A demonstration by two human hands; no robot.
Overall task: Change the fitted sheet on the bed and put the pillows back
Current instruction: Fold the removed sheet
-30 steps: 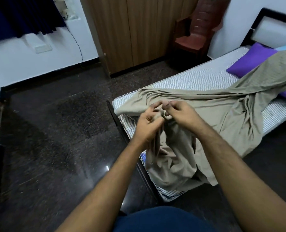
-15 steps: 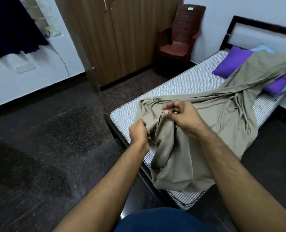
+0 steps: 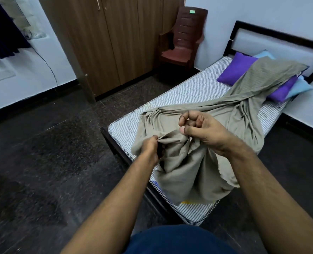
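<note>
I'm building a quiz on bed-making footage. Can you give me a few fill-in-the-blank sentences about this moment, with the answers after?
1. The left hand grips a bunched fold of the ____ sheet.
2. The striped mattress under the sheet is mostly ____.
3. The sheet's far end lies over the ____ pillow near the headboard.
4. A brown plastic ____ stands beside the wooden wardrobe.

Answers: beige; bare; purple; chair

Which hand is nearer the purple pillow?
Right. The right hand is over mid-bed, toward the purple pillow; the left hand grips the sheet near the foot edge.
</note>
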